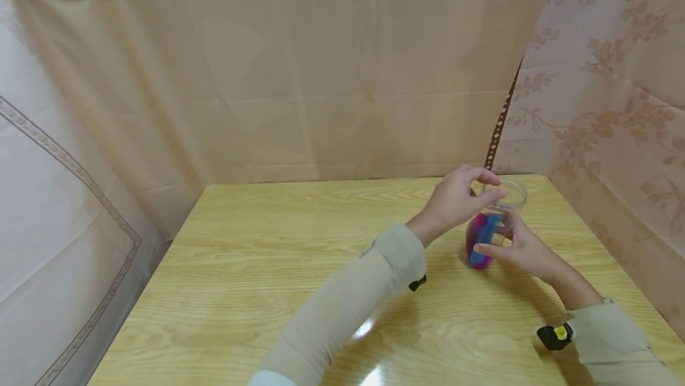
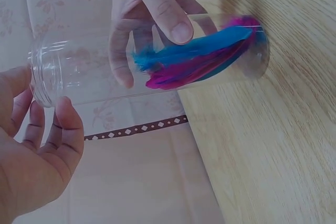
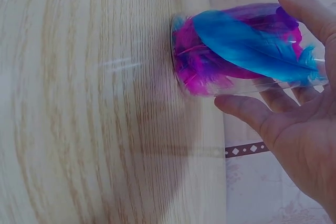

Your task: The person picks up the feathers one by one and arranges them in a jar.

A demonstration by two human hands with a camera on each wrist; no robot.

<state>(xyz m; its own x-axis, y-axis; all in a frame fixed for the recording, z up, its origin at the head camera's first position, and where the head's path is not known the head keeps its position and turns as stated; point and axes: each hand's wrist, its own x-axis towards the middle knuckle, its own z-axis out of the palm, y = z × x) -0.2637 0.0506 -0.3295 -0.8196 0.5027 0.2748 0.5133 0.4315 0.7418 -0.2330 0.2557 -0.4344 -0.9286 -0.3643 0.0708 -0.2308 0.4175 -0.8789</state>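
A clear cylindrical jar point(image 1: 515, 204) with a threaded open mouth stands near the table's far right corner. Blue, pink and purple feathers point(image 3: 252, 45) lie inside its lower part. My right hand point(image 1: 527, 252) holds the jar's side, with its thumb and fingers spread round the wall. Up at the threaded neck point(image 2: 46, 74), my left hand point(image 1: 455, 198) grips the rim between curled fingers and thumb. Through the transparent wall, some of the right fingers show in the left wrist view. Whether the jar's base touches the table is hard to tell.
The wood-grain table point(image 1: 241, 291) carries the jar towards its back right. A beige cloth point(image 1: 342, 77) hangs behind it, and a flowered cloth point(image 1: 615, 136) hangs along the right side. Black wrist devices point(image 1: 555, 336) sit at the sleeves.
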